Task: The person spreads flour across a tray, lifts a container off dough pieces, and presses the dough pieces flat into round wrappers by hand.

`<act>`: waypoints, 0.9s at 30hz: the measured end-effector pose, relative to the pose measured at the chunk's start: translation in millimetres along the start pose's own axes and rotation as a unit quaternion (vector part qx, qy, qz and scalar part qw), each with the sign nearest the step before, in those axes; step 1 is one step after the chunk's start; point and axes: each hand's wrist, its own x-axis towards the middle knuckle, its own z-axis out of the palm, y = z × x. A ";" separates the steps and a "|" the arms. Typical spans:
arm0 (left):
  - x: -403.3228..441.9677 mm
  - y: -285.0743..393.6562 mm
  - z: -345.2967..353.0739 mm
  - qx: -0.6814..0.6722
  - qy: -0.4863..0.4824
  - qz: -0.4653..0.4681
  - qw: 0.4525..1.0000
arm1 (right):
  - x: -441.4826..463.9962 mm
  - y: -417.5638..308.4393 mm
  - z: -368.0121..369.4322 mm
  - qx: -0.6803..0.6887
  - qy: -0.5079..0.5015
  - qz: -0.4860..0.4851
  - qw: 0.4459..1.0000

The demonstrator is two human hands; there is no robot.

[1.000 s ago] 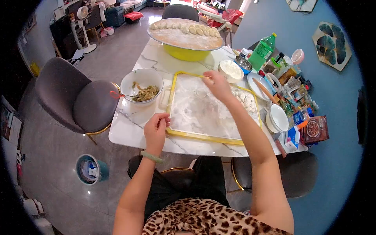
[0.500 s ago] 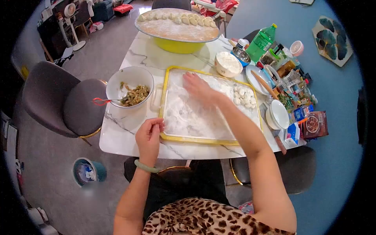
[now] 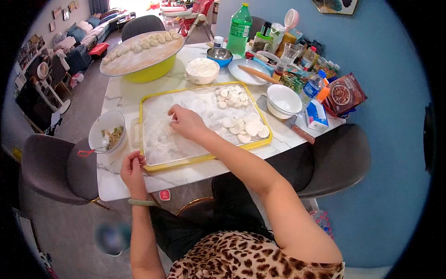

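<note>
My right hand (image 3: pixel 188 123) is over the floured middle of a yellow-rimmed cutting board (image 3: pixel 160 163), fingers bent and slightly apart, with nothing visible in them. At the board's front left corner, my left hand (image 3: pixel 133 169) has its fingers closed on the edge. Several flattened dough rounds (image 3: pixel 251 128) overlap at the board's right front. Behind them sits a cluster of small dough pieces (image 3: pixel 232 96). A white bowl (image 3: pixel 96 128) of chopped filling (image 3: pixel 114 137), with a red-handled spoon (image 3: pixel 87 152) in it, stands left of the board.
Dumplings (image 3: pixel 146 43) line a round board (image 3: pixel 125 58) atop a yellow-green basin (image 3: pixel 153 72). Behind the cutting board is a flour bowl (image 3: pixel 202 74). To the right are a rolling pin (image 3: pixel 260 74), a white bowl (image 3: pixel 283 102), a knife (image 3: pixel 303 134) and crowded bottles.
The view has turned, shifting the table leftward. My right hand has gone from spread flat on the flour to bent fingers. The dough rounds now show; my left hand stays at the board's edge.
</note>
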 end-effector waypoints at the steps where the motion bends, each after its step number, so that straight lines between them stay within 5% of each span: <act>1: 1.4 -3.1 -0.6 0.003 0.002 0.002 1.000 | -5.6 8.8 -3.9 0.023 0.010 -0.034 0.999; 8: 0.9 -4.7 -0.9 -0.003 0.005 -0.002 1.000 | -40.7 63.9 -110.5 -0.072 -0.086 0.064 0.992; 10: 1.3 -2.7 -1.0 0.007 -0.002 0.008 1.000 | -45.0 71.4 -133.3 -0.196 0.049 0.056 0.978; 13: 1.9 -2.6 -1.4 -0.007 -0.014 0.008 1.000 | -26.4 88.0 -153.5 -0.178 0.106 0.059 0.977; 18: 0.4 1.3 0.8 0.018 0.002 -0.004 1.000 | 11.9 110.1 -124.7 -0.296 0.062 -0.127 0.945; 24: 1.7 -1.9 -0.9 0.025 0.011 -0.014 1.000 | 24.7 99.4 -113.5 -0.494 0.019 -0.143 0.858; 27: 2.0 -0.1 0.7 0.015 0.011 -0.022 1.000 | 29.8 95.0 -112.7 -0.486 0.009 -0.158 0.860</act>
